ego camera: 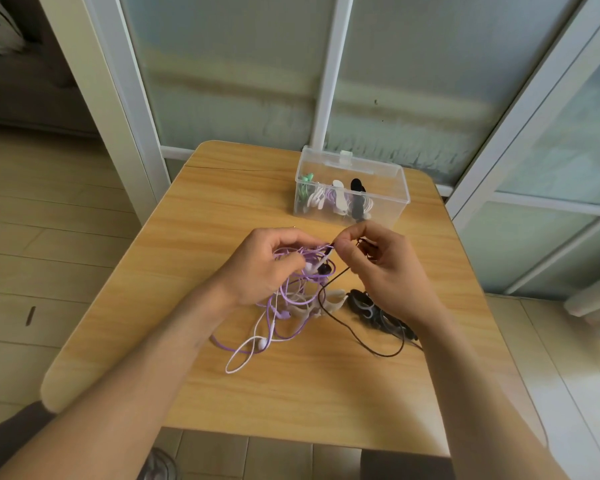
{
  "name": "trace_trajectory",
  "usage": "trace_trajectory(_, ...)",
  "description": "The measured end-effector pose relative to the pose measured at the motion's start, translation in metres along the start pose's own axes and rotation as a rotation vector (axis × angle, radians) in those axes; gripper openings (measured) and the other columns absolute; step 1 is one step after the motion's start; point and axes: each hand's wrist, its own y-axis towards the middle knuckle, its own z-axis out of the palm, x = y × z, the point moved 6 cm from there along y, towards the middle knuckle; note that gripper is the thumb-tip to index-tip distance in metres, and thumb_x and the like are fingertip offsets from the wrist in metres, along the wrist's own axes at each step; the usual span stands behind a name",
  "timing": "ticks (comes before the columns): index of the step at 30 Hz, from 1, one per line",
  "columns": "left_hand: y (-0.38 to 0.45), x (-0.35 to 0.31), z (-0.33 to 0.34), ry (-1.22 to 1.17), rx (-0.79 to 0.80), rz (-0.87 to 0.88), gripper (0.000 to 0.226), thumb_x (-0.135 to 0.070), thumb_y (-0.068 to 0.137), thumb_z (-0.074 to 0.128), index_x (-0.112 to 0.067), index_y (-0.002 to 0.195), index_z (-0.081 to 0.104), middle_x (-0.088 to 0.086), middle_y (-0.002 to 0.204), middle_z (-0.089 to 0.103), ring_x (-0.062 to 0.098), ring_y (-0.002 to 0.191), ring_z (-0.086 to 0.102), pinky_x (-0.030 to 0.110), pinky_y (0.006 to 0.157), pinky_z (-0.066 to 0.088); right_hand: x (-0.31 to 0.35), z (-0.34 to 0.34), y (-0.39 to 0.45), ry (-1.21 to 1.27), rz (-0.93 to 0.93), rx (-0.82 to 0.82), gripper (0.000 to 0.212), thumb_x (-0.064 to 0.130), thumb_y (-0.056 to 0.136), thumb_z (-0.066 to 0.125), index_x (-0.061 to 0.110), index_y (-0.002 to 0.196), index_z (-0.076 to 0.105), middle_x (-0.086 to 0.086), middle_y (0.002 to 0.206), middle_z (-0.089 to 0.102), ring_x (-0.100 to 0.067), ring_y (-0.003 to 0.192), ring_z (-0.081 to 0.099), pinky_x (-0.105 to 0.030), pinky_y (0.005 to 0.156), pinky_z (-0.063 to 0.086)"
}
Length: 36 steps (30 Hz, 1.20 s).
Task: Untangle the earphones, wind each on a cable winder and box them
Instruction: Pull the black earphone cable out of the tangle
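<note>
Your right hand pinches the dark brown cord between thumb and fingertips, and your left hand curls around the purple and white earphone tangle, lifting it just above the wooden table. The cords trail onto the near tabletop. A beige winder and black winders lie beneath your right hand. At the far right stands the clear box, with wound earphones inside.
</note>
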Motion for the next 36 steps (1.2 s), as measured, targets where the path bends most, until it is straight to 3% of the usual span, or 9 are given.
trace_trajectory(3,-0.002,-0.007,-0.005,0.186,-0.085,0.155,0.040,0.009,0.084,0.064,-0.021,0.110,0.074,-0.004,0.118,0.066,0.006,0.115,0.059,0.016,0.101,0.041,0.000,0.007,-0.001,0.088,0.033,0.036,0.011,0.018,0.101,0.058,0.014,0.092,0.063,0.001,0.079,0.074,-0.011,0.060,0.055,-0.033,0.060,0.047)
trace_trajectory(6,-0.003,-0.013,-0.010,0.281,-0.113,0.224,0.026,-0.005,0.082,0.075,-0.023,0.100,0.076,-0.006,0.104,0.070,0.013,0.107,0.062,0.023,0.097,0.045,0.003,0.008,-0.002,0.095,0.025,0.023,0.011,0.016,0.100,0.059,0.016,0.091,0.064,0.001,0.077,0.074,-0.006,0.058,0.056,-0.025,0.059,0.045)
trace_trajectory(10,-0.005,-0.013,-0.013,0.315,-0.092,0.150,0.019,-0.009,0.078,0.080,-0.025,0.088,0.076,-0.010,0.090,0.068,0.006,0.091,0.064,0.016,0.085,0.045,0.003,0.011,-0.003,0.072,0.056,0.048,0.010,0.019,0.099,0.062,0.014,0.092,0.067,0.000,0.071,0.073,-0.009,0.050,0.050,-0.022,0.050,0.040)
trace_trajectory(15,-0.008,-0.014,-0.003,0.331,0.041,0.107,0.019,-0.006,0.078,0.073,-0.023,0.083,0.068,-0.010,0.084,0.071,0.007,0.086,0.064,0.017,0.085,0.046,0.000,0.016,-0.005,0.006,0.124,0.128,0.014,0.020,0.100,0.061,0.009,0.093,0.065,-0.001,0.065,0.071,-0.010,0.045,0.048,-0.023,0.048,0.041)
trace_trajectory(21,-0.010,-0.016,0.002,0.117,0.207,0.056,0.007,-0.021,0.078,0.066,-0.019,0.082,0.061,-0.004,0.085,0.065,0.015,0.086,0.063,0.029,0.087,0.047,0.001,0.013,-0.004,-0.007,0.132,0.051,0.015,0.021,0.103,0.056,0.009,0.094,0.061,0.011,0.050,0.060,-0.009,0.042,0.042,-0.021,0.044,0.035)
trace_trajectory(25,-0.006,-0.010,-0.004,0.158,0.093,0.060,0.008,-0.023,0.082,0.068,-0.016,0.085,0.068,-0.004,0.086,0.072,0.013,0.085,0.067,0.028,0.086,0.051,0.000,0.006,-0.004,0.047,0.150,-0.103,0.019,0.022,0.103,0.055,0.005,0.097,0.059,0.008,0.052,0.065,-0.005,0.038,0.047,-0.013,0.043,0.034)
trace_trajectory(29,-0.007,-0.008,-0.006,0.120,0.016,0.008,0.026,-0.037,0.080,0.079,-0.017,0.090,0.066,-0.003,0.087,0.073,0.010,0.085,0.068,0.023,0.084,0.051,0.002,0.007,-0.006,0.157,0.160,-0.170,0.014,0.021,0.103,0.055,0.009,0.096,0.056,-0.001,0.068,0.075,-0.016,0.050,0.067,-0.015,0.046,0.039)
trace_trajectory(33,-0.006,-0.008,-0.009,0.206,-0.083,0.026,0.024,-0.021,0.075,0.085,-0.016,0.087,0.064,-0.002,0.081,0.072,0.013,0.080,0.068,0.035,0.080,0.054,0.008,0.008,-0.007,0.215,0.110,-0.135,0.013,0.016,0.102,0.056,0.004,0.096,0.058,-0.007,0.078,0.077,-0.020,0.060,0.071,-0.016,0.053,0.045)
trace_trajectory(36,-0.006,-0.011,-0.015,0.270,-0.144,0.053,0.020,-0.014,0.073,0.085,-0.016,0.081,0.066,-0.006,0.076,0.071,0.012,0.077,0.068,0.034,0.077,0.053,0.008,0.010,-0.007,0.181,0.095,-0.091,0.011,0.013,0.100,0.059,0.006,0.093,0.063,-0.006,0.081,0.076,-0.015,0.065,0.069,-0.023,0.057,0.049)
